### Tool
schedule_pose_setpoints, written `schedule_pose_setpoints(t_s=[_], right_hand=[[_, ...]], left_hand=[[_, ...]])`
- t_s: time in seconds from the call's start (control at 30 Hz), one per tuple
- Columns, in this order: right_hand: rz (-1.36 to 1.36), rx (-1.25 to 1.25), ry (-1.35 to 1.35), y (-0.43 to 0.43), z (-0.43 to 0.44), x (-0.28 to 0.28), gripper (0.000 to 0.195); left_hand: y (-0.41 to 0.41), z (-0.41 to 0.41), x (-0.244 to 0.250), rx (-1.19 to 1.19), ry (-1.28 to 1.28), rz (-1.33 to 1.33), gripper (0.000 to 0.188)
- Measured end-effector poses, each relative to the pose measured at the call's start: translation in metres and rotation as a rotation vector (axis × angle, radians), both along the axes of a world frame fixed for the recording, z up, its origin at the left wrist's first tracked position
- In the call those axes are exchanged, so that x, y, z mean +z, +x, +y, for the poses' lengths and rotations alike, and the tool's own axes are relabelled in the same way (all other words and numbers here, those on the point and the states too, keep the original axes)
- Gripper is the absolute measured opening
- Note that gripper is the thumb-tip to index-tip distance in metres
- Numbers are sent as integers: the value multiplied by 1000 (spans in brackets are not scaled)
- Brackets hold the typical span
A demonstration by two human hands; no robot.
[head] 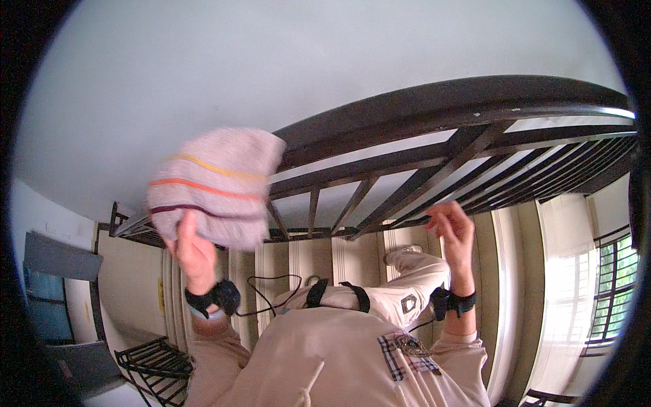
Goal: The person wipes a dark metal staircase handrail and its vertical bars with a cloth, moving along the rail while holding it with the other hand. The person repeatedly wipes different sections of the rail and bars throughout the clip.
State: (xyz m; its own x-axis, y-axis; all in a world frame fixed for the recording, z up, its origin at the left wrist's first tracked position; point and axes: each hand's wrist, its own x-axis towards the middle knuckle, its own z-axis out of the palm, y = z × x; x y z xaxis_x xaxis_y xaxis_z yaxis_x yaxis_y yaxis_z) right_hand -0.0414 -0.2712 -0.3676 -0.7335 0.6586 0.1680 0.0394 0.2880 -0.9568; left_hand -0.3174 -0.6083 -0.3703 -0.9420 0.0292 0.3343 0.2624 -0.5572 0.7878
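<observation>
A light pinkish cloth [218, 178] with yellow, orange and dark stripes is held up by my left hand [194, 252], its thumb over the cloth's lower edge. The cloth is blurred and covers one end of the dark handrail. My right hand [452, 226] is raised in front of the railing's lower bars, its fingers loosely bent and apart, holding nothing. Both wrists wear black straps with dark devices, and a black cable runs from the left one.
A dark metal railing [437, 109] with worn paint curves across the view. Beneath it are beige steps [351, 259], with one of my feet on them. Another dark railing [152, 358] stands at lower left; a barred window [615, 285] with a white curtain is at right.
</observation>
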Motion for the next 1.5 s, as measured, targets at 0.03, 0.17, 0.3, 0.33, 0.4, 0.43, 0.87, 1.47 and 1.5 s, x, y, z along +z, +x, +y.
schedule_pose_setpoints(t_s=[0.03, 0.17, 0.3, 0.33, 0.4, 0.43, 0.87, 1.47, 1.5], right_hand=[[32, -40, 49, 0, 2, 10, 11], [180, -118, 530, 1, 34, 35, 7], [223, -350, 862, 2, 55, 73, 8], [237, -422, 956, 5, 66, 80, 8], [234, -528, 1256, -8, 75, 105, 10], [238, -596, 1379, -18, 77, 119, 10], [-267, -544, 1626, -85, 66, 203, 35], [-118, -553, 1690, -99, 69, 195, 23], [-95, -543, 1695, -98, 68, 194, 23]], left_hand=[[-11, -1, 5, 135, -14, 131, 60], [-50, -5, -14, 55, -872, 245, 54], [-36, 57, -49, 250, -1143, 822, 61], [-29, 76, -41, 254, -1091, 765, 35], [-11, 117, -11, 180, -989, 932, 38], [4, 141, 10, 170, -923, 1085, 44], [27, 167, 16, 490, -933, 1149, 60], [65, 244, 123, 105, -806, 1523, 61], [68, 254, 131, 61, -747, 1538, 57]])
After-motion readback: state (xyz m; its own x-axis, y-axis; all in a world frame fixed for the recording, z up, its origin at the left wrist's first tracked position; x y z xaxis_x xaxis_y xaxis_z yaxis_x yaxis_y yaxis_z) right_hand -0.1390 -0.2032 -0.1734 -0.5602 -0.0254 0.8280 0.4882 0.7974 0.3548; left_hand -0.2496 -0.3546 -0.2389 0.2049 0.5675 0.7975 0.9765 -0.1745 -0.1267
